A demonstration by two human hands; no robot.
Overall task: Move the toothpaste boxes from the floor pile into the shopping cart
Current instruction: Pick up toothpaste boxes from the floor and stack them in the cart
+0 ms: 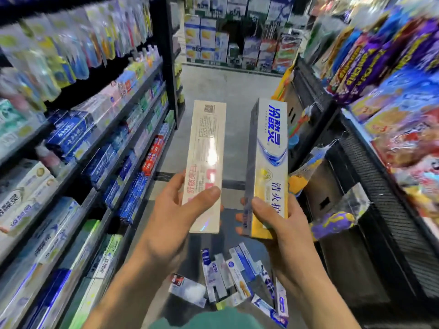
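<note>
My left hand (pixel 177 217) grips the near end of a long white toothpaste box with pink print (pixel 206 162), held up in the aisle. Beside it, my right hand (pixel 282 224) grips the lower end of a silver, blue and yellow toothpaste box (pixel 268 157). Both boxes point away from me, side by side and apart. Below my forearms, a pile of toothpaste boxes (pixel 228 279) lies scattered on the grey floor. No shopping cart is in view.
A black shelf unit (pixel 99 143) stocked with toothpaste runs along the left. On the right stands a black rack (pixel 370 176) with snack bags. Stacked cartons (pixel 213 41) close off the far end of the aisle. Grey floor (pixel 213 86) stretches ahead.
</note>
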